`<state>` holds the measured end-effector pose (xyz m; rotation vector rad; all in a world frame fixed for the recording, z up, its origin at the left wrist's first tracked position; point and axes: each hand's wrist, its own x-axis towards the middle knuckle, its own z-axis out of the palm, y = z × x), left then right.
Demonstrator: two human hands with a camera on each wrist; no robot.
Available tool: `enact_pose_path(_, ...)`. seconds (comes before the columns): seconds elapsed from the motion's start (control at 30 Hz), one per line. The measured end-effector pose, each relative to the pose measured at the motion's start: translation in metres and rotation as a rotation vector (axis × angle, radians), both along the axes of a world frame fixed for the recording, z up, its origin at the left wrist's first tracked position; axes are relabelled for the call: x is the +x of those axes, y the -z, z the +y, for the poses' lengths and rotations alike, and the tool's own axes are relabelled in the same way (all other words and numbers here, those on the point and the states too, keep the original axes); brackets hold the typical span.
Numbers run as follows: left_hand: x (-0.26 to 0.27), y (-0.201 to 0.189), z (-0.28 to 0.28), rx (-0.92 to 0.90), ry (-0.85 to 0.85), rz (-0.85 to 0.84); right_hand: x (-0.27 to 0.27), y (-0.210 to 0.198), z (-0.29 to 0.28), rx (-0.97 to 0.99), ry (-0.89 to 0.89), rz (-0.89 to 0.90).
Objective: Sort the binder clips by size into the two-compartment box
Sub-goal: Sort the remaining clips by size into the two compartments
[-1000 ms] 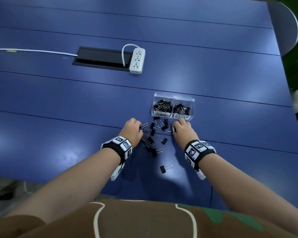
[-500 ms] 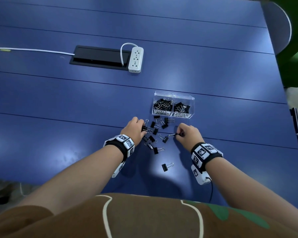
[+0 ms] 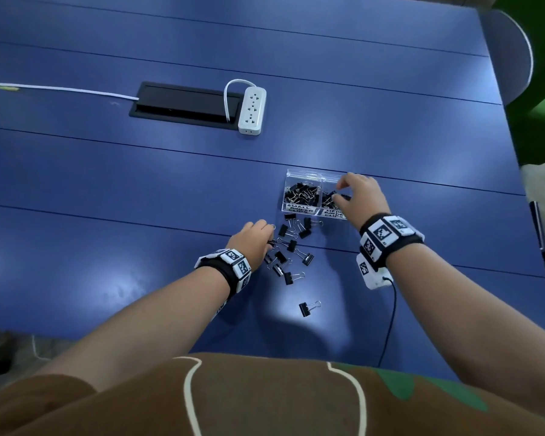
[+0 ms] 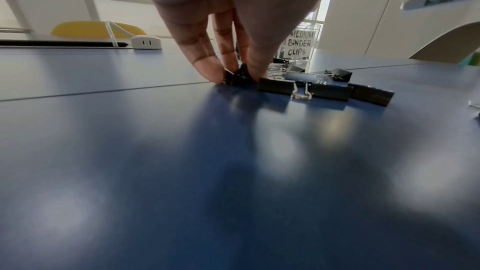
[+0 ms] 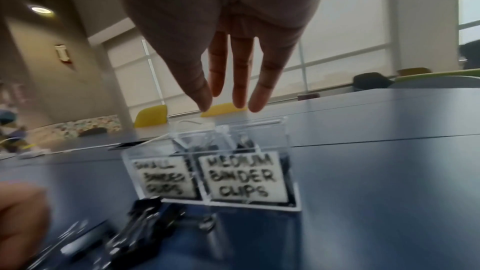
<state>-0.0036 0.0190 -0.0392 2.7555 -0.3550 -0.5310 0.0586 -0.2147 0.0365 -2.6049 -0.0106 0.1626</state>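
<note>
A clear two-compartment box (image 3: pixel 300 175) stands on the blue table, labelled small on the left and medium (image 5: pixel 244 176) on the right, with black clips in both halves. Several loose black binder clips (image 3: pixel 291 245) lie just in front of it, and one clip (image 3: pixel 306 308) lies alone nearer me. My left hand (image 3: pixel 266 238) is at the left edge of the pile. Its fingertips (image 4: pixel 207 71) pinch a small black clip (image 4: pixel 240 78) that rests on the table. My right hand (image 3: pixel 340 191) hovers over the medium compartment with straight fingers (image 5: pixel 255 102) and nothing in them.
A white power strip (image 3: pixel 252 110) and a black cable hatch (image 3: pixel 183 102) lie at the back left, with a white cord running left. The table's right edge meets a grey chair (image 3: pixel 510 55). A black cable (image 3: pixel 390 309) hangs from my right wrist unit.
My right hand picked a clip from the pile, rose to the medium compartment and now holds nothing. My left hand stayed at the pile's left edge, pinching a clip.
</note>
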Motion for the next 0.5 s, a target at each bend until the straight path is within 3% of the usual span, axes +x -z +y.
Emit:
enact_pose_path(0.07,-0.001,0.001,0.001,0.006,0.017,-0.009,-0.009,0.008,0.014,-0.015,-0.116,-0.036)
enact_pose_path(0.2,-0.004,0.005,0.003,0.023,0.050,-0.023,-0.029,0.038,0.038,-0.135,-0.335,0.246)
enact_pose_path(0.3,-0.008,0.006,0.004,0.056,0.084,-0.044,-0.041,0.058,0.040,-0.215,-0.321,0.325)
enact_pose_path(0.5,-0.011,0.002,0.003,0.075,0.153,-0.077,-0.061,0.068,0.027,-0.158,-0.194,0.214)
